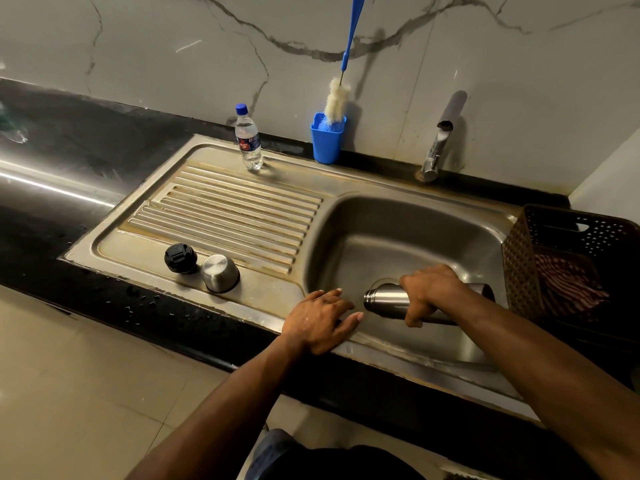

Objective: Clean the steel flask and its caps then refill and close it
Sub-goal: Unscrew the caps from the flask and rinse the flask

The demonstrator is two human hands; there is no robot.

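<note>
Steel flask [386, 299]: horizontal over sink basin [398, 237], uncapped mouth leftward. Right hand [429, 292]: fingers curled round flask body. Left hand [320, 320]: fingers straight, slightly spread, resting on basin front rim. Black inner cap [180, 258], steel cup cap [220, 278]: touching, on drainboard [242, 206].

- Sink basin [398, 237]: upper half open; lower part taken by steel flask [384, 299] lying on its side in right hand [427, 292].
- Left hand [320, 320] flat on the basin's lower-left rim.
- Dark basket [568, 258] walls off the right edge.
- Drainboard [225, 206] centre free; black cap [180, 258] and steel cap [220, 277] touching at its lower edge, water bottle [248, 138] and blue cup [327, 138] at top.
- Tap [441, 140] overhangs the basin's upper right.
</note>
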